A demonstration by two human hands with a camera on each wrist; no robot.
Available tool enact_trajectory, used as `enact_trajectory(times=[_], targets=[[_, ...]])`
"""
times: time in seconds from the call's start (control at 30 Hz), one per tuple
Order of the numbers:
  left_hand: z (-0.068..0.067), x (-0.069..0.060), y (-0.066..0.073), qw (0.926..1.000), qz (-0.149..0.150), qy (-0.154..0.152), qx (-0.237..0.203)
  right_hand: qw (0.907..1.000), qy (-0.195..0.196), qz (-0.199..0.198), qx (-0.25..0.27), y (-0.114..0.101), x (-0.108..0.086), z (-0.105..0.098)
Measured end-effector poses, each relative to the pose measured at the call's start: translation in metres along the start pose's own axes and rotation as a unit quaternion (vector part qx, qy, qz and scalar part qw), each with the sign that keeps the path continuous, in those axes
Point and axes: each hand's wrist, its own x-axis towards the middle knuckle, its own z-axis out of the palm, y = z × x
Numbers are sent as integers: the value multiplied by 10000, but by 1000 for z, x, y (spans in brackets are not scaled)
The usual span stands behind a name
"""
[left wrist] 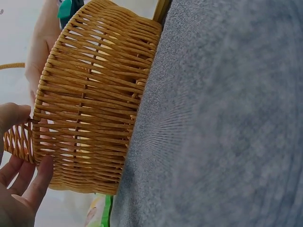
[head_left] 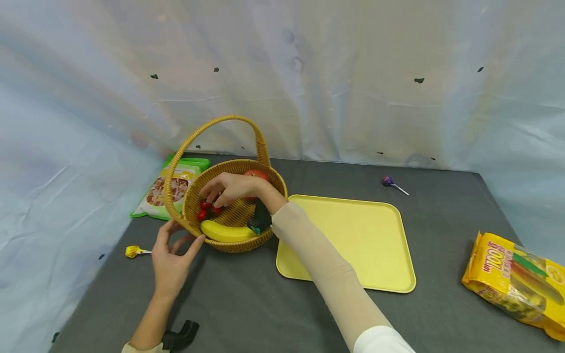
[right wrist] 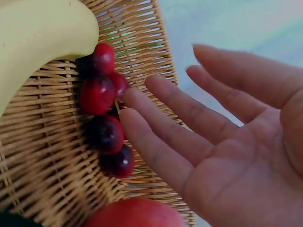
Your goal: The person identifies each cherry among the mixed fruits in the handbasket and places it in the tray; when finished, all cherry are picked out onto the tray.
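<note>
A wicker basket [head_left: 235, 247] with a tall arched handle stands on the left of the table. Its rim near the handle's base is gripped by my left hand [head_left: 171, 269], thumb on one side and fingers on the other in the left wrist view. My right hand [head_left: 238, 189] reaches inside over a cluster of red cherries [right wrist: 97, 94]. In the right wrist view its fingers are extended, the tips at the cherries, nothing held. A yellow banana [head_left: 227, 232] lies along the basket's near side. A red round fruit [head_left: 257, 174] sits at the back, partly hidden.
Right of the basket lies a yellow tray [head_left: 362, 240], partly under my right forearm. A green-edged bag [head_left: 167, 191] is behind the basket. One lollipop [head_left: 132, 252] lies at left, a purple lollipop [head_left: 387, 181] at the back right. A yellow package [head_left: 499, 264] rests far right.
</note>
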Motion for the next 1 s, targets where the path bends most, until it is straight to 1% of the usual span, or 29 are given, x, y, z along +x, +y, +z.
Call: enact_trajectory(times=[0.07,0.27,0.37,0.47,0.6,0.7,0.8,0.93,1.0], targets=[[1,-1,0,10000,-43,11,-7,9996,-60,149,251,5,5,1],[4,-5,-1,9999,-160,-3,-7,9964,-424,433,595,15,15,7],[4,-5,-1,9999,-149,-5,-44,9940,-535,539,789,18,19,11],[3,-5,1,10000,-83,12,-36,9923,-618,636,863,20,24,15],[2,-5,1,9999,-79,-24,-84,9914,-689,648,904,22,27,19],[2,-6,1,9998,-144,-38,-122,9920,-630,581,927,22,28,21],[2,-6,2,9996,-232,-21,-127,9921,-559,613,938,21,29,22],[3,-5,4,9995,-291,15,-89,9936,-625,586,736,20,30,23],[4,-4,9,9997,-228,31,-26,9949,-666,467,603,20,31,23]])
